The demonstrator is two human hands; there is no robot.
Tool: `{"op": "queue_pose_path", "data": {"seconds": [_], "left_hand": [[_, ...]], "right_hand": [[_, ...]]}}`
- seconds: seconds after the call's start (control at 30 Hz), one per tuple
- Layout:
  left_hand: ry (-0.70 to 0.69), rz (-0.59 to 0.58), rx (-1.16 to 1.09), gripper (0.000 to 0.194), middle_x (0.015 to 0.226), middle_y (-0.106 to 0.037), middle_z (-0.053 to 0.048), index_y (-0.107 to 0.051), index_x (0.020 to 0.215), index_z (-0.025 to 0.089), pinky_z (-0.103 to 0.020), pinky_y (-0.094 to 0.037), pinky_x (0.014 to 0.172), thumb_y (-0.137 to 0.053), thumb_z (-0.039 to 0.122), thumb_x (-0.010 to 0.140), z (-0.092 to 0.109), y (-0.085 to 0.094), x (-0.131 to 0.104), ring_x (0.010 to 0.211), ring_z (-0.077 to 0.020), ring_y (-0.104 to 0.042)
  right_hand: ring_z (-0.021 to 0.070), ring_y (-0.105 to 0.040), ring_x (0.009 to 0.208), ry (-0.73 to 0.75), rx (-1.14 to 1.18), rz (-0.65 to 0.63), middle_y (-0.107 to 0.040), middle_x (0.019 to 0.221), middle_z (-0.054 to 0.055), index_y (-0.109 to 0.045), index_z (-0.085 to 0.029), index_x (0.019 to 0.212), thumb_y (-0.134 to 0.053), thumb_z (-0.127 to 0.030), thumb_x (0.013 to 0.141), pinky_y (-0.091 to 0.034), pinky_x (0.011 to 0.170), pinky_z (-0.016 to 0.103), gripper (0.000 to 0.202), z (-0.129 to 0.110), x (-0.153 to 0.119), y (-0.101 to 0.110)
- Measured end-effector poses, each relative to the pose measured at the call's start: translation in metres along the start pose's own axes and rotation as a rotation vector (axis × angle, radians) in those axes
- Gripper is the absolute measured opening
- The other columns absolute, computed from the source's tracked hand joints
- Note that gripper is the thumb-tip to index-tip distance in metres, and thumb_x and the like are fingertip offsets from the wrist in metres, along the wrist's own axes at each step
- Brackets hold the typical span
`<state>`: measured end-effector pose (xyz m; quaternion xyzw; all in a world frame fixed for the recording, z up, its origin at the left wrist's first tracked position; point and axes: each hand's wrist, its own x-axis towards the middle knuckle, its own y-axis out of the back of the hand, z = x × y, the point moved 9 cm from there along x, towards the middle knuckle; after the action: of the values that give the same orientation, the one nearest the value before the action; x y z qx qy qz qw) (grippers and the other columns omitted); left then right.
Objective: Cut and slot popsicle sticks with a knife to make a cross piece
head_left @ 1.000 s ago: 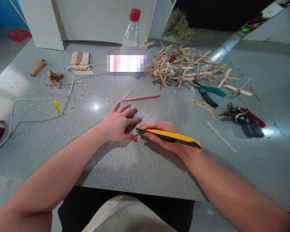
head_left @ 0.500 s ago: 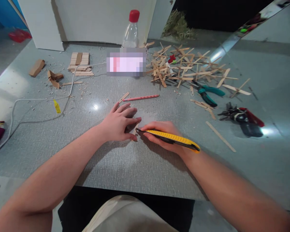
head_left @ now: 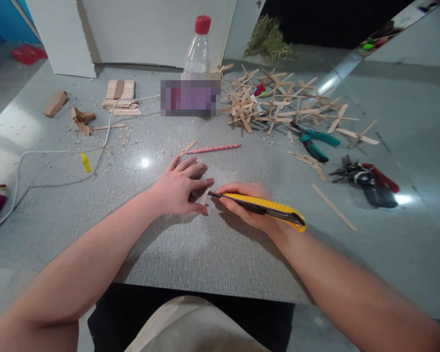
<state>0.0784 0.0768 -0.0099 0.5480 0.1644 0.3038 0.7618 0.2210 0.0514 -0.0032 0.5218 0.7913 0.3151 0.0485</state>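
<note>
My left hand (head_left: 181,188) rests on the grey table, thumb and index finger pinning a short wooden craft stick (head_left: 205,196) to the surface; the other fingers lie stretched out. My right hand (head_left: 247,203) is closed round a yellow utility knife (head_left: 266,204), its blade tip at the right side of that stick. Whether the blade touches the wood I cannot tell. Just beyond my left fingers lie a pink pencil (head_left: 214,149) and another craft stick (head_left: 187,147).
At the back right is a heap of crossed craft sticks (head_left: 278,105), with green-handled pliers (head_left: 311,142) and a bunch of keys (head_left: 352,171) nearer. A clear bottle (head_left: 197,54) stands behind a blurred-out object. A stick stack (head_left: 121,95) and white cable (head_left: 58,149) lie left.
The knife has shifted slightly up and right, so its tip sits higher along the stick. My left hand keeps its place.
</note>
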Motion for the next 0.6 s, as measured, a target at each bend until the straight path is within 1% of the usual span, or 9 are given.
{"op": "queue_pose_path", "data": {"seconds": [0.1, 0.17, 0.23, 0.3, 0.37, 0.43, 0.5, 0.6], "left_hand": [[-0.015, 0.035, 0.022, 0.077, 0.151, -0.054, -0.013, -0.066, 0.14, 0.027, -0.067, -0.014, 0.125, -0.074, 0.073, 0.078, 0.003, 0.002, 0.0, 0.15, -0.0446, -0.036], [-0.04, 0.076, 0.042, 0.075, 0.145, -0.058, -0.014, -0.068, 0.136, 0.024, -0.067, -0.013, 0.126, -0.073, 0.073, 0.079, 0.008, 0.005, 0.0, 0.148, -0.0432, -0.04], [-0.061, 0.121, 0.053, 0.07, 0.135, -0.065, -0.014, -0.071, 0.126, 0.02, -0.065, -0.014, 0.127, -0.072, 0.074, 0.08, 0.014, 0.009, 0.0, 0.143, -0.0405, -0.047], [-0.06, 0.159, 0.055, 0.062, 0.125, -0.069, -0.012, -0.074, 0.111, 0.02, -0.063, -0.017, 0.127, -0.071, 0.074, 0.081, 0.017, 0.012, 0.001, 0.137, -0.0377, -0.053], [-0.042, 0.184, 0.052, 0.055, 0.118, -0.072, -0.011, -0.073, 0.098, 0.021, -0.06, -0.02, 0.127, -0.072, 0.073, 0.08, 0.018, 0.015, 0.001, 0.132, -0.0356, -0.057], [-0.015, 0.196, 0.039, 0.051, 0.115, -0.073, -0.01, -0.073, 0.092, 0.021, -0.059, -0.022, 0.126, -0.075, 0.07, 0.08, 0.015, 0.016, 0.001, 0.128, -0.0341, -0.06], [-0.001, 0.198, 0.011, 0.043, 0.115, -0.073, -0.009, -0.073, 0.093, 0.02, -0.058, -0.025, 0.124, -0.075, 0.063, 0.083, 0.012, 0.017, 0.001, 0.123, -0.0319, -0.063], [-0.034, 0.182, -0.027, 0.021, 0.115, -0.073, -0.007, -0.075, 0.101, 0.021, -0.053, -0.034, 0.117, -0.066, 0.039, 0.094, 0.01, 0.014, 0.002, 0.115, -0.0269, -0.067]], "right_hand": [[0.0174, -0.073, 0.081, -0.02, -0.018, 0.031, -0.078, 0.094, 0.0, -0.071, -0.03, 0.103, -0.065, -0.032, 0.097, -0.056, 0.075, 0.032, 0.008, -0.001, -0.002, 0.001], [0.0179, -0.073, 0.082, -0.036, -0.026, 0.063, -0.078, 0.094, 0.0, -0.071, -0.03, 0.103, -0.065, -0.032, 0.097, -0.056, 0.077, 0.033, 0.008, -0.002, -0.003, 0.003], [0.0189, -0.073, 0.084, -0.053, -0.029, 0.101, -0.078, 0.095, 0.001, -0.07, -0.03, 0.103, -0.065, -0.033, 0.097, -0.056, 0.079, 0.034, 0.008, -0.003, -0.004, 0.005], [0.0193, -0.073, 0.083, -0.067, -0.021, 0.118, -0.077, 0.095, 0.002, -0.069, -0.029, 0.103, -0.064, -0.034, 0.098, -0.056, 0.078, 0.035, 0.008, -0.005, -0.005, 0.005], [0.0192, -0.072, 0.081, -0.066, -0.016, 0.124, -0.077, 0.093, 0.002, -0.069, -0.029, 0.102, -0.064, -0.033, 0.097, -0.057, 0.078, 0.035, 0.008, -0.007, -0.005, 0.005], [0.0194, -0.072, 0.082, -0.053, -0.029, 0.144, -0.077, 0.094, 0.002, -0.069, -0.028, 0.102, -0.064, -0.032, 0.097, -0.057, 0.079, 0.035, 0.008, -0.009, -0.004, 0.006], [0.0198, -0.072, 0.085, -0.036, -0.053, 0.164, -0.076, 0.096, 0.002, -0.068, -0.028, 0.102, -0.064, -0.032, 0.097, -0.056, 0.08, 0.036, 0.007, -0.01, -0.004, 0.009], [0.0199, -0.071, 0.088, -0.017, -0.072, 0.175, -0.076, 0.097, 0.003, -0.068, -0.028, 0.102, -0.063, -0.032, 0.098, -0.055, 0.08, 0.036, 0.007, -0.01, -0.004, 0.011]]}}
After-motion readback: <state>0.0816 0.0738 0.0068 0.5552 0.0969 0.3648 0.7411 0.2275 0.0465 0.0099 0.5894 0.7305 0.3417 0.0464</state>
